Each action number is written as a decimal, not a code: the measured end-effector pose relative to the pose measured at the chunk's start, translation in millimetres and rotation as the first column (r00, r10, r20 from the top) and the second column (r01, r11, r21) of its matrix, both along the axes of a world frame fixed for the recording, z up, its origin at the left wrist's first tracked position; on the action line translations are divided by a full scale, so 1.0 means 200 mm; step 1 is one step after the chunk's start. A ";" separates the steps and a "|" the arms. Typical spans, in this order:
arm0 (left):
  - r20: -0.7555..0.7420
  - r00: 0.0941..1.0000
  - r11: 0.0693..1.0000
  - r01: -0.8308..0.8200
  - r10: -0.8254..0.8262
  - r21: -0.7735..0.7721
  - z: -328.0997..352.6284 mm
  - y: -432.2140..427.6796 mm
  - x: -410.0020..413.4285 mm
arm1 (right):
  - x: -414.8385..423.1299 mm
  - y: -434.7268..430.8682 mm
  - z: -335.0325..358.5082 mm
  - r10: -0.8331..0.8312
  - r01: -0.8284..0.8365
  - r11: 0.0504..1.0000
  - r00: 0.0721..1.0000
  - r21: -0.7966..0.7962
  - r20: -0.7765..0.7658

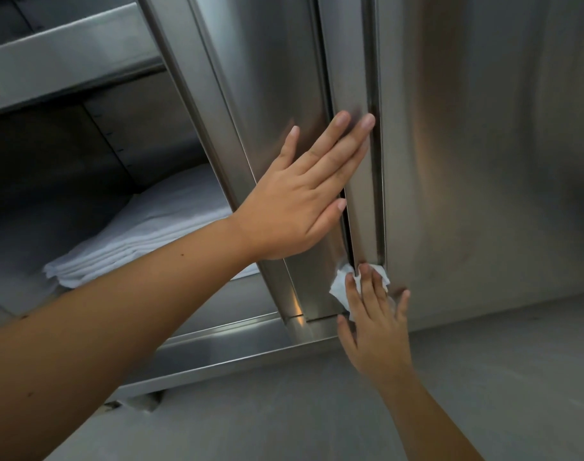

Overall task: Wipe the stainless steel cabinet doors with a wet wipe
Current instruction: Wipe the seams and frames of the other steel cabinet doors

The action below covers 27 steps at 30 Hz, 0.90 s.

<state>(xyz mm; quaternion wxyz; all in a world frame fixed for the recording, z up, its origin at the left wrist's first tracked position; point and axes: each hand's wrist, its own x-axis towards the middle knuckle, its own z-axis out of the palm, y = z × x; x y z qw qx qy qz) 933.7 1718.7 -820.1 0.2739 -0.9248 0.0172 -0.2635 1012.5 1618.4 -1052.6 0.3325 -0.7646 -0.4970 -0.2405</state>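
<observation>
Two stainless steel sliding doors fill the view: a left door (277, 94) and a right door (483, 144), overlapping at a vertical handle strip (360, 181). My left hand (304, 197) lies flat with straight fingers on the left door, fingertips reaching the strip. Lower down, my right hand (373, 317) presses a crumpled white wet wipe (340, 287) against the bottom of the strip with straight fingers. Most of the wipe is hidden under the hand.
Left of the doors the cabinet stands open, showing a steel shelf (61, 58) above and folded white cloths (144, 237) on the bottom shelf. The cabinet's bottom rail (217, 351) runs above a grey floor (317, 420).
</observation>
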 end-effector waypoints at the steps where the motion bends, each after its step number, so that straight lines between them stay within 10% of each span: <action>1: -0.004 1.000 1.000 0.002 -0.002 0.005 0.00 0.00 0.00 | 0.00 -0.01 -0.04 -0.002 0.002 1.000 1.000 -0.023 -0.009; 9: 0.014 1.000 1.000 0.008 -0.009 0.009 0.00 0.01 0.00 | -0.05 -0.16 -0.33 0.019 -0.092 0.933 0.978 -0.347 -0.207; 27: 0.029 0.999 0.999 0.035 -0.035 -0.003 -0.02 0.02 0.02 | -0.01 -0.11 -0.27 0.019 -0.043 0.974 0.994 -0.223 -0.108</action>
